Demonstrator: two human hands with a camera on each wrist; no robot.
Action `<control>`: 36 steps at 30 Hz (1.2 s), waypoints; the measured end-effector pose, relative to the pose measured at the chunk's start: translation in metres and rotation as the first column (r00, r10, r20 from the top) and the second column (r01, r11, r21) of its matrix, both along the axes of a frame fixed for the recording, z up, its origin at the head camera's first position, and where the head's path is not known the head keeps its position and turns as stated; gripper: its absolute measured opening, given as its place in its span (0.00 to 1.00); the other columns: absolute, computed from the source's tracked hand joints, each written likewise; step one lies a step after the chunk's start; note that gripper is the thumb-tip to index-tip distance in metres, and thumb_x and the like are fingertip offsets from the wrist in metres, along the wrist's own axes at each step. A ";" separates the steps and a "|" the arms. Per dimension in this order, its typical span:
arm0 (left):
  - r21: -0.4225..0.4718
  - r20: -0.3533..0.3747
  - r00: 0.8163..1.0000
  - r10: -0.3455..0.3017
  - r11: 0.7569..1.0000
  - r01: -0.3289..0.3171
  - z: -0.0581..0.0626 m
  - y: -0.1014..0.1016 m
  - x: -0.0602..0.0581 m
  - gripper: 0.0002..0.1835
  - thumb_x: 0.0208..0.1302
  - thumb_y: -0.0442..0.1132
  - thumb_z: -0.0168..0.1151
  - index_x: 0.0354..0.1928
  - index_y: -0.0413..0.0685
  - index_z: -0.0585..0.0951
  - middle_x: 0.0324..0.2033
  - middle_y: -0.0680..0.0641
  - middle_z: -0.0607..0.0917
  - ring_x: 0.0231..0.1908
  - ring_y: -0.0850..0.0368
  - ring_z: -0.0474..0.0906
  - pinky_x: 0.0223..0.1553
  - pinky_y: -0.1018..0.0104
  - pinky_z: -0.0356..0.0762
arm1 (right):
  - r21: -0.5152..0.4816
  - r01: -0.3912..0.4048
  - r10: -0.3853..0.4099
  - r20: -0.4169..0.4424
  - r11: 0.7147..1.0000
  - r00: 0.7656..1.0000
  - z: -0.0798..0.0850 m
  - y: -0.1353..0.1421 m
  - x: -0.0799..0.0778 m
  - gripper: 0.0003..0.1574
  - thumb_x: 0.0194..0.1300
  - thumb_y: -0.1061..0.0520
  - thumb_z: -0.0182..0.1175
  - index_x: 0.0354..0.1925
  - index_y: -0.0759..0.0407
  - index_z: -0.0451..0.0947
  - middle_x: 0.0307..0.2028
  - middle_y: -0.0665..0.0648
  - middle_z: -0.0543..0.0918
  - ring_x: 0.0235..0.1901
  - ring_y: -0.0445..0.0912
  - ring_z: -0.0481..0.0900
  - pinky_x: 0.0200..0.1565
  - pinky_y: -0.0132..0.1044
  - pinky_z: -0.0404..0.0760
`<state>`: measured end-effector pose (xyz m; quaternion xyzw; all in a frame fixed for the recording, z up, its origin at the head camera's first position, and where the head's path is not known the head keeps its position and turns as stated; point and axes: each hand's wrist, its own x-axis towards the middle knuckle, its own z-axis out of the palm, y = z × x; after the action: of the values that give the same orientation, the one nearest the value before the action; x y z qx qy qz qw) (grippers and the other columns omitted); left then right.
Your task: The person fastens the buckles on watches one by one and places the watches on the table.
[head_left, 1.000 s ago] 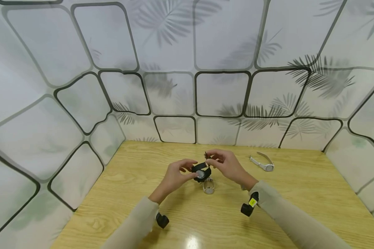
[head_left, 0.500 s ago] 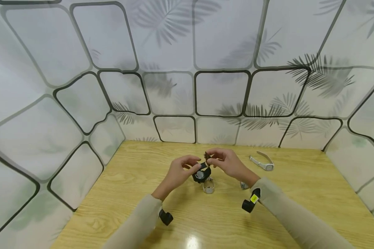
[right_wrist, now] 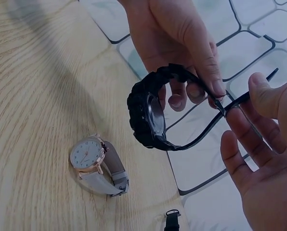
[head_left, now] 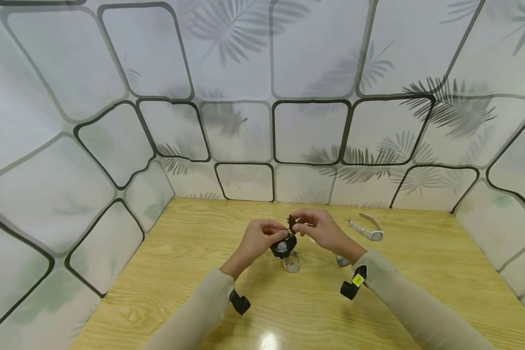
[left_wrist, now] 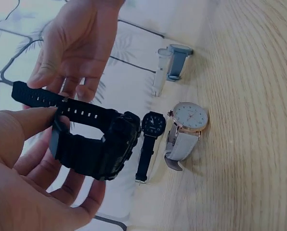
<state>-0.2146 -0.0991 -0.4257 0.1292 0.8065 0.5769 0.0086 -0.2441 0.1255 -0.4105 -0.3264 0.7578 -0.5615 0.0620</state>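
Head view places the black watch (head_left: 283, 249) between both hands, over the worktop (head_left: 192, 238). The left hand's (head_left: 258, 239) fingers pinch the strap (left_wrist: 81, 155) near the buckle (right_wrist: 221, 107); the right hand's (head_left: 318, 227) pinch its loose end (left_wrist: 25, 91). That end appears threaded through, so the loop seems formed; whether the pin sits in a hole cannot be told. Securing the loose end probably remains.
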 end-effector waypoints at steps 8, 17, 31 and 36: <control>0.041 0.183 0.983 0.001 0.999 -0.009 -0.001 0.000 -0.003 0.11 0.68 0.45 0.71 0.44 0.46 0.91 0.40 0.49 0.91 0.39 0.58 0.86 0.45 0.60 0.83 | 0.000 -0.003 0.003 0.017 1.000 1.000 -0.003 0.001 -0.001 0.17 0.75 0.59 0.61 0.58 0.64 0.81 0.51 0.64 0.84 0.44 0.50 0.85 0.41 0.40 0.84; 0.030 0.209 0.978 -0.001 1.000 -0.006 0.001 0.003 -0.002 0.12 0.68 0.46 0.71 0.40 0.45 0.92 0.37 0.50 0.91 0.37 0.59 0.85 0.39 0.64 0.80 | -0.016 -0.033 0.033 -0.006 0.999 0.999 -0.007 0.002 -0.002 0.18 0.75 0.61 0.61 0.58 0.69 0.80 0.51 0.64 0.84 0.42 0.48 0.85 0.40 0.39 0.84; 0.028 0.206 0.977 -0.046 0.999 0.041 -0.002 0.004 -0.003 0.11 0.70 0.46 0.69 0.40 0.45 0.90 0.36 0.50 0.89 0.36 0.59 0.82 0.39 0.65 0.78 | -0.078 -0.031 0.034 0.046 0.996 0.998 -0.010 0.006 -0.002 0.19 0.75 0.61 0.62 0.60 0.66 0.80 0.54 0.70 0.82 0.42 0.48 0.85 0.40 0.39 0.85; 0.034 0.197 0.977 -0.079 0.997 0.074 -0.002 0.004 -0.004 0.11 0.71 0.46 0.68 0.41 0.44 0.89 0.36 0.47 0.89 0.36 0.59 0.80 0.40 0.62 0.77 | -0.097 -0.029 0.035 0.061 0.995 0.998 -0.012 0.008 -0.003 0.18 0.75 0.60 0.61 0.60 0.63 0.80 0.56 0.70 0.82 0.39 0.50 0.83 0.40 0.39 0.84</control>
<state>-0.2182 -0.0952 -0.4281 0.1020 0.7882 0.5970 0.1093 -0.2475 0.1338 -0.4225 -0.3233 0.7223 -0.6062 0.0790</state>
